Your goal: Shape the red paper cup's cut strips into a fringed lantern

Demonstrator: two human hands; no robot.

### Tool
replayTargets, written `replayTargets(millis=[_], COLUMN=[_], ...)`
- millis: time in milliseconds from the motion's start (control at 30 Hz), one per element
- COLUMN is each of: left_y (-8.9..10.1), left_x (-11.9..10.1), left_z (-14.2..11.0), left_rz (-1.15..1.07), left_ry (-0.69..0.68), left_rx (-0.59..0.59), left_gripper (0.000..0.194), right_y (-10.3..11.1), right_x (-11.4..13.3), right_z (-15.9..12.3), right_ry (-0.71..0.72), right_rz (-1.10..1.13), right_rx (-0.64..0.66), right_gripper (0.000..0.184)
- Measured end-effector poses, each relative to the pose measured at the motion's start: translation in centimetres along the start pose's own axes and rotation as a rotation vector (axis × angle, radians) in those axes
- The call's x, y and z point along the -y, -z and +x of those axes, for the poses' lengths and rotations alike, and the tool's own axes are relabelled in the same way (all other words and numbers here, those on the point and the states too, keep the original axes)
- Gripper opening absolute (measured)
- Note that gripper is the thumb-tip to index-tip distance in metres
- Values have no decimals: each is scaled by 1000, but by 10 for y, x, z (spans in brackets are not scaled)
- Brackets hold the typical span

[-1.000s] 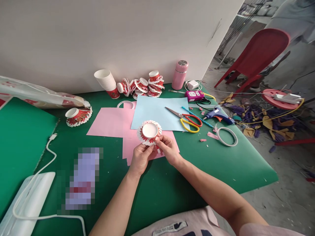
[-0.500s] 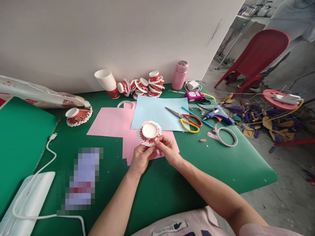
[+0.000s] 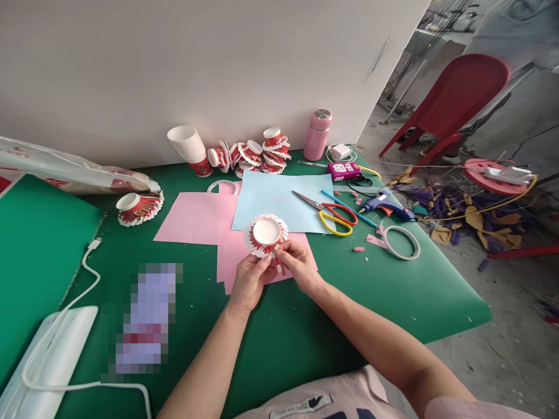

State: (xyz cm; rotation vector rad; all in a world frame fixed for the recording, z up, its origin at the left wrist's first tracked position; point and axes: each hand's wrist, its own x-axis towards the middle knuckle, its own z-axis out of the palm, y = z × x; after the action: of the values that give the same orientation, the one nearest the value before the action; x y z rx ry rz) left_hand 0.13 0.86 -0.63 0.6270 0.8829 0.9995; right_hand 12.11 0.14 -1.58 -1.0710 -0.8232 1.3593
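Between my two hands is a red and white paper cup [image 3: 266,231], its round white base facing me and its cut strips folded out into a fringe all round. My left hand [image 3: 250,279] pinches the fringe at the near edge. Close beside it, the fingers of my right hand [image 3: 299,265] are closed on strips at the near right of the same cup. A few red and white strips hang below, partly hidden by the fingers. Under the cup lie pink paper sheets [image 3: 192,218] and a light blue sheet [image 3: 266,198].
Scissors [image 3: 325,206], a blue pencil [image 3: 349,208], a glue gun [image 3: 388,205] and a tape roll [image 3: 400,242] lie to the right. Behind stand stacked cups [image 3: 188,148], several fringed cups [image 3: 275,152] and a pink bottle [image 3: 318,135]. Another fringed cup [image 3: 140,208] sits left.
The cup has turned or tilted very slightly in my fingers. Both hands stay on its near edge, and the view has shifted a little.
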Motion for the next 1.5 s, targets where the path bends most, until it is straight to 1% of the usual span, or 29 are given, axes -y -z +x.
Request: replayTargets(millis=[200, 433, 567, 700, 767, 867, 1033, 1167, 1300, 1500], left_y=[-2, -7, -5, -2, -2, -2, -4, -5, -5, -5], left_x=[0, -6, -5, -3, -3, -5, -5, -5, -6, -5], left_z=[1, -1, -1, 1, 1, 2, 2, 2, 2, 2], left_rz=[11, 26, 16, -32, -66, -102, -127, -135, -126, -107], left_ry=[-16, -17, 10, 29, 30, 16, 3, 3, 7, 4], left_rx=[-29, -50, -53, -54, -58, -75, -87, -98, -106, -113], left_gripper=[27, 30, 30, 23, 19, 16, 15, 16, 18, 18], right_y=[-2, 1, 2, 2, 2, 1, -1, -1, 0, -1], right_x=[4, 2, 3, 2, 2, 3, 3, 0, 0, 1], right_z=[-2, 0, -1, -1, -2, -3, -7, -7, -6, -7], right_ry=[-28, -31, -23, 10, 25, 53, 85, 96, 79, 77], right_rz=[17, 46, 4, -46, -85, -149, -212, -252, -254, -222], right_rx=[46, 52, 60, 99, 95, 78, 144, 138, 140, 142], right_gripper=[33, 30, 31, 33, 33, 31, 29, 24, 22, 25])
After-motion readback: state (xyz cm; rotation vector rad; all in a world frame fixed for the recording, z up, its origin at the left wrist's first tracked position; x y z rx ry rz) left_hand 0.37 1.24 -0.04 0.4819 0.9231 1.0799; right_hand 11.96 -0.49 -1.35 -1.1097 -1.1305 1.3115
